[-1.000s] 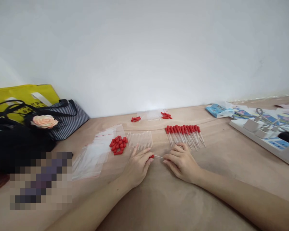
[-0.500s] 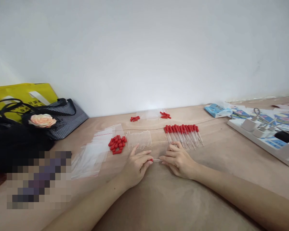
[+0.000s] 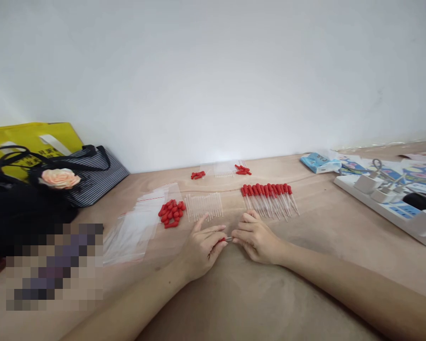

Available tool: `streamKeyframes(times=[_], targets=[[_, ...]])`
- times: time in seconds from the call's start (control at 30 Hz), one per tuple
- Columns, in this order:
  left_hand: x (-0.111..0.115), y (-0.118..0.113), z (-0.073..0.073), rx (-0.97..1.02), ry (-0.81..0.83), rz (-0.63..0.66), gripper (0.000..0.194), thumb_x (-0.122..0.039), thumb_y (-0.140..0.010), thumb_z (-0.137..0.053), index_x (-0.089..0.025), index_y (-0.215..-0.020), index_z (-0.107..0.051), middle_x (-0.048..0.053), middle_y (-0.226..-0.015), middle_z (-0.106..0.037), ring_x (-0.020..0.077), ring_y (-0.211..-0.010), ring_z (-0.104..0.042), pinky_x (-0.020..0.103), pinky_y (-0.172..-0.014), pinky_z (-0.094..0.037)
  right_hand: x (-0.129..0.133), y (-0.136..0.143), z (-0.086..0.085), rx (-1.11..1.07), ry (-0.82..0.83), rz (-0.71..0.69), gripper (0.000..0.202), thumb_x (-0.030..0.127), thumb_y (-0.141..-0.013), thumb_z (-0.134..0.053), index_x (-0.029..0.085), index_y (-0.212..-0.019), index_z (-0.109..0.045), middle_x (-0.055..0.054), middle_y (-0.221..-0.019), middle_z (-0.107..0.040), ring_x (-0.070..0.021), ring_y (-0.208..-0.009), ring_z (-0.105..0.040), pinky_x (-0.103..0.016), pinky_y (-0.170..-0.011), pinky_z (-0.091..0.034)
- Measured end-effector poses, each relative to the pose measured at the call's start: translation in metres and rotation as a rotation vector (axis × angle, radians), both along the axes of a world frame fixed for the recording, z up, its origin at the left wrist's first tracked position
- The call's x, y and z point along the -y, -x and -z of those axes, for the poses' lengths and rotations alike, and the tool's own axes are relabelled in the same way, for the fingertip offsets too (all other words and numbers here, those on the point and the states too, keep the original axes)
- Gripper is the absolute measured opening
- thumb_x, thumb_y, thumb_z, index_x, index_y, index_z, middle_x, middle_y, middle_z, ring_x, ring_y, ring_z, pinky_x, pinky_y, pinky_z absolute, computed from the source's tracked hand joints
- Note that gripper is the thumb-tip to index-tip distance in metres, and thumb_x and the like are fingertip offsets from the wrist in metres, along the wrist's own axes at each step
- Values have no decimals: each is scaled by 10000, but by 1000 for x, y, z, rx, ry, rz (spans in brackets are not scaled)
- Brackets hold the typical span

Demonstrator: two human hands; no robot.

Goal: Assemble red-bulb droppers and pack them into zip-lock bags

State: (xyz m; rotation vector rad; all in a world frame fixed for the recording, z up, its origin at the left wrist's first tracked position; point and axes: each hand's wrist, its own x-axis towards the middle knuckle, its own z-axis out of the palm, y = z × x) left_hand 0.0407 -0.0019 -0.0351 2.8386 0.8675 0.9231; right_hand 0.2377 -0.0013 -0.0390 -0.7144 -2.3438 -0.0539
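Between finger and thumb of my left hand (image 3: pixel 205 246) is a red rubber bulb (image 3: pixel 222 240). My right hand (image 3: pixel 257 237) pinches a thin clear tube (image 3: pixel 229 239), whose visible end meets the bulb. Most of the tube is hidden by my right fingers. Beyond my left hand lie a row of loose clear tubes (image 3: pixel 204 206) and a pile of red bulbs (image 3: pixel 172 213). A row of droppers with red bulbs on clear tubes (image 3: pixel 268 192) lies beyond my right hand.
Clear plastic bags (image 3: pixel 135 227) lie at the left, near a striped bag (image 3: pixel 101 177) and a yellow bag (image 3: pixel 62 137). Two small groups of bulbs (image 3: pixel 198 175) (image 3: pixel 243 169) are near the wall. A white power strip (image 3: pixel 386 208) and a blue packet (image 3: pixel 319 163) sit at the right.
My right hand has moved left toward my left hand, and less of the clear tube shows between them. The view has shifted slightly.
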Motion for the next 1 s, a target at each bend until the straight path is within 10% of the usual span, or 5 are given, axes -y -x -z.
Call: streamKeyframes(times=[0.77, 1.0], targets=[[-6, 11, -5, -123, -59, -124, 159, -248, -826, -495, -274, -813, -652, -25, -1054, -643, 215, -1080, -513, 510, -1019, -138, -2, -10, 5, 115, -179, 168, 174, 226, -841, -465, 208, -861, -636, -11, -663, -584, -148, -708, -421, -335, -756, -252], [-10, 14, -2, -110, -13, -310, 461, -348, -788, -519, -216, -1221, -437, 81, -1212, -523, 256, -1116, -450, 497, -973, -269, -13, -9, -10, 181, 84, 454, 176, 237, -809, -459, 186, -755, -618, -31, -680, -610, -173, -745, -474, -322, -678, -209]])
